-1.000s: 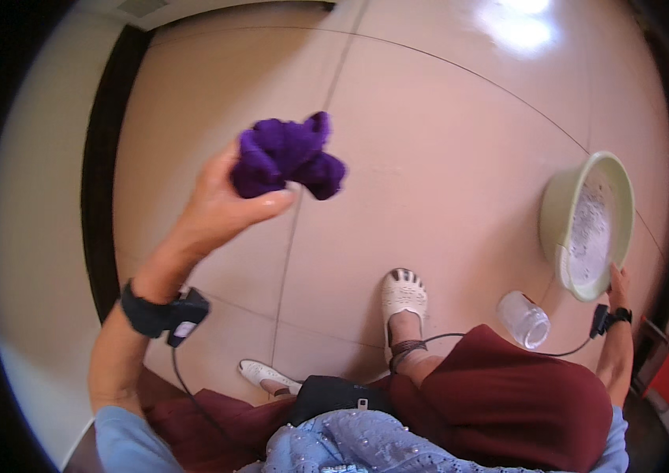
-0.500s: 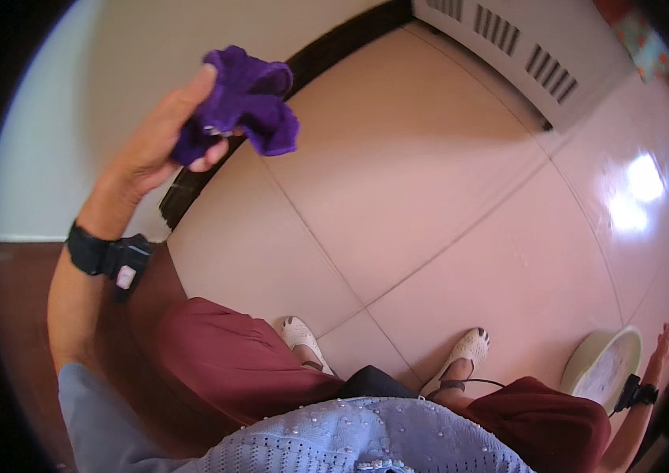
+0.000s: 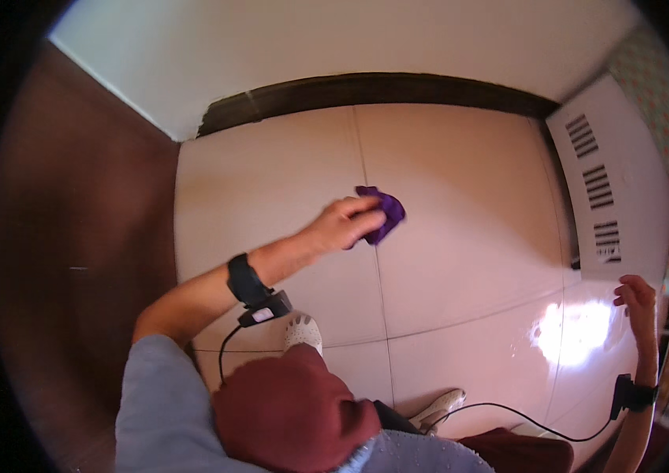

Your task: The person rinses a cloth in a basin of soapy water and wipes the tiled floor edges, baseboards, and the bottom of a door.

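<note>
A bunched purple cloth (image 3: 388, 217) is gripped in my left hand (image 3: 348, 224), out over the pale floor tiles in front of me. The fingers press around the cloth and are slightly blurred. Whether the cloth touches the floor I cannot tell. Off to the right, my right hand (image 3: 638, 303) is raised near the lower end of a white vented panel (image 3: 626, 189). It holds nothing, and its fingers are loosely bent and apart. Black bands with small devices circle both wrists.
A dark baseboard (image 3: 382, 87) runs along the white wall ahead. Brown surface (image 3: 98, 236) lies at the left. A patterned fabric (image 3: 657, 102) shows behind the panel. A black cable (image 3: 523, 411) runs to my right wrist device. Light glares off the tiles.
My left hand has swung rightward and down with the purple cloth, away from the wall. My right hand has moved up toward the panel. The view has turned left, and the round basin has dropped from clear sight.
</note>
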Available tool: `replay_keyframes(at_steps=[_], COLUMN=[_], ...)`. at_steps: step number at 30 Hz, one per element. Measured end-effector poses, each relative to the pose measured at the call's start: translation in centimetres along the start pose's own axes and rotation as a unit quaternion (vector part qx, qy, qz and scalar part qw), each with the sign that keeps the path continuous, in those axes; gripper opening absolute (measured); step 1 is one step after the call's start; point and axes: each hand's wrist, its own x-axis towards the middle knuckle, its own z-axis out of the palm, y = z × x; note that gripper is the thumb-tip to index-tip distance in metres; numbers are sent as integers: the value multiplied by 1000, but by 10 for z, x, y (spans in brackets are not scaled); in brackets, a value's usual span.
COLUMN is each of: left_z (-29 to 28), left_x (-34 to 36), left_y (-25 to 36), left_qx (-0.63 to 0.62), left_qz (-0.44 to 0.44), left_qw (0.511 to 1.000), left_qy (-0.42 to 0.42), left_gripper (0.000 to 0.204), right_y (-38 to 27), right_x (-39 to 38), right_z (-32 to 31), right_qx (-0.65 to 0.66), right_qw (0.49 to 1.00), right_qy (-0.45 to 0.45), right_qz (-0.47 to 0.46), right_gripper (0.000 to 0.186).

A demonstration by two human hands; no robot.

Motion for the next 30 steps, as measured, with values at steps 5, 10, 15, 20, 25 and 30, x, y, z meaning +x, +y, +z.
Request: replay_keyframes(at_steps=[5,10,15,20,25,30], left_z=[-17,-50,-61,-45,-36,-58], left_x=[-19,-21,-4,9,11,15], left_y=[10,0,1,8,20,15], left_qx=[499,296,-312,-377,-387,-565], left_qz=[409,321,106,161,206,164], left_qw=[731,888,941,912,898,805], left_qy=[223,142,74,24,14,74], left_gripper=[26,18,25,25,28,26], right_y=[-140,-228,-245,-271,-297,-292], right_x=[29,42,62,76,63,55], right_z=[82,133,129,190,281,310], right_qx=[-152,-225,-129,46,-21,134], right_qw=[969,919,939,935,933,969], right_qy=[-153,-268,-302,-321,-141,-138], right_qz=[-124,-182,-103,-143,-331,-156], right_gripper=[16,17,27,64,63,23])
